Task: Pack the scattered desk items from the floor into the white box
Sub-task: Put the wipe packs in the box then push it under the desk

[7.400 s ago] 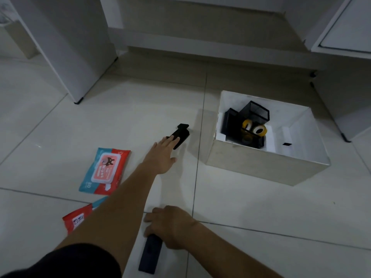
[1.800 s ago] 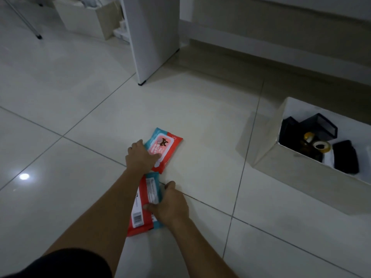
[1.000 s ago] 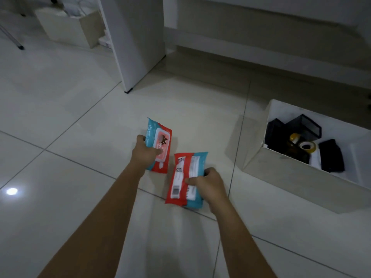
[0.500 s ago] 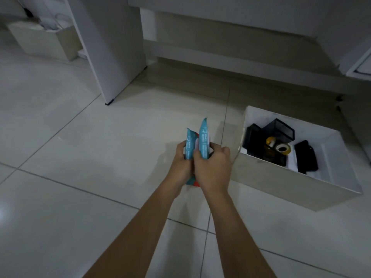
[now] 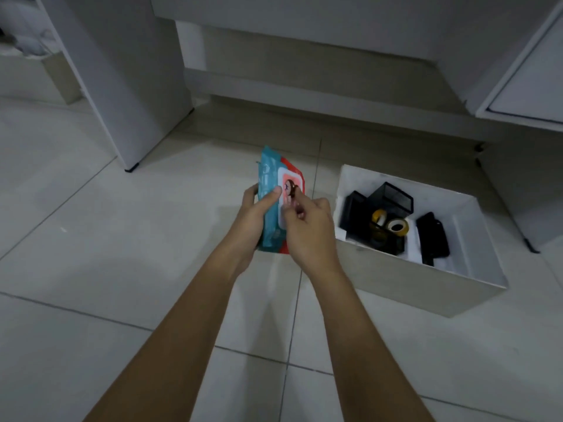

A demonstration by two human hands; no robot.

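**Wipes in my hands**

The white box [image 5: 405,278] sits on the floor just right of my fingers. My left hand [image 5: 253,214] is wrapped around the wipes packs [image 5: 271,208] — my right hand [image 5: 307,229] pinches the front.

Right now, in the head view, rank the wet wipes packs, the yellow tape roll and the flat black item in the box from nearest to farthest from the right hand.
1. Wet wipes packs: touching the right hand, on its left.
2. Yellow tape roll: in the white box, left part.
3. Flat black item: in the box, further right.
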